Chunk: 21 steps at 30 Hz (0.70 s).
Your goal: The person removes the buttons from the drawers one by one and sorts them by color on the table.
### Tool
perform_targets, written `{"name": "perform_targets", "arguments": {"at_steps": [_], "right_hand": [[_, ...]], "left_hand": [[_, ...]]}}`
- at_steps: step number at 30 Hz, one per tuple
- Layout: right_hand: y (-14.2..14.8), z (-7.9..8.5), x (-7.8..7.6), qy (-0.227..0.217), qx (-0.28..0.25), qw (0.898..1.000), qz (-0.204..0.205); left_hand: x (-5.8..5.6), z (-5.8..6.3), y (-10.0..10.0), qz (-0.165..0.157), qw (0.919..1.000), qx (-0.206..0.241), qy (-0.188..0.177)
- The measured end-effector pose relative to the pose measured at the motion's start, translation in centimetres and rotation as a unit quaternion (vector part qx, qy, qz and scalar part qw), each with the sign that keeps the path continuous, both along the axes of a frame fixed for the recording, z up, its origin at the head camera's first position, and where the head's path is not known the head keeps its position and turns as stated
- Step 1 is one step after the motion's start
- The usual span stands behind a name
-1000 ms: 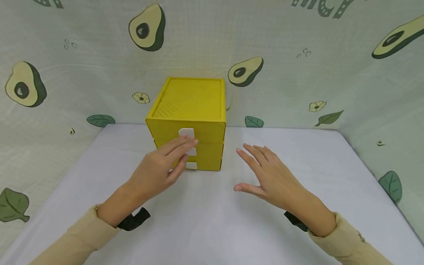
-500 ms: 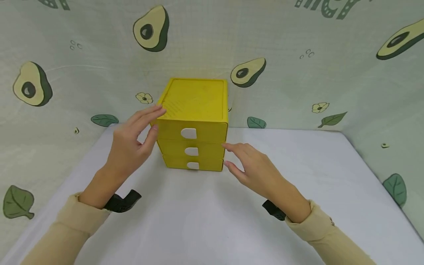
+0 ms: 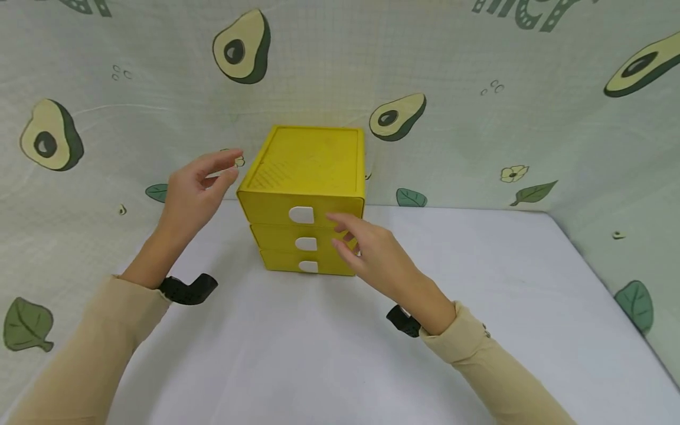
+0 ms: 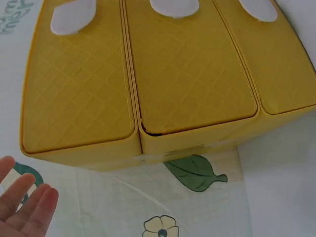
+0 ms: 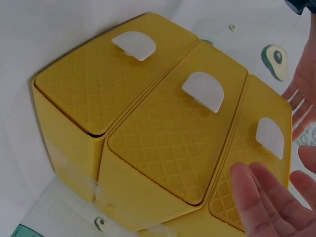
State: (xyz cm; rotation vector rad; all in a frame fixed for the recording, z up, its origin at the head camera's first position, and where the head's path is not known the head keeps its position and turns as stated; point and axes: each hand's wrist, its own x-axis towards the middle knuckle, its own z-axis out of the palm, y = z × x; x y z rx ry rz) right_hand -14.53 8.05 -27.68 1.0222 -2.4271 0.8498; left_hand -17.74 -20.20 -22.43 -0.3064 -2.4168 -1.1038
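Observation:
A yellow drawer unit [image 3: 313, 159] with three stacked drawers stands at the back of the table. Each drawer front bears a white rounded pull tab, such as the top tab [image 3: 301, 215]. My left hand [image 3: 195, 189] is raised beside the unit's left side, fingers loosely bent and holding nothing. In front of the upper right part of the drawer fronts hovers my right hand [image 3: 374, 251], its fingers relaxed around nothing. The right wrist view shows the right fingers [image 5: 261, 197] near the top drawer front; contact cannot be made out. All three drawers look closed.
A white cloth covers the table [image 3: 504, 283]. Behind it hangs a pale backdrop [image 3: 451, 71] printed with avocados, leaves and flowers. Black straps with camera mounts sit on both wrists, including the left mount [image 3: 188, 290].
My left hand has moved left and up, away from the drawer fronts to beside the unit. The right hand has moved left, in front of the drawers. The unit stays in place.

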Motion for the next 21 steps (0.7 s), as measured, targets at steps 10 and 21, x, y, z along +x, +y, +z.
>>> {"name": "perform_targets", "arguments": {"at_steps": [10, 21], "right_hand": [[-2.0, -0.2, -1.2, 0.007, -0.07, 0.997, 0.007], [-3.8, -0.5, -1.8, -0.024, -0.097, 0.995, -0.025]], "left_hand": [[-3.5, -0.1, -1.9, -0.049, 0.9765, 0.092, -0.188], [-5.3, -0.4, -1.7, -0.055, 0.9512, 0.075, -0.294]]}}
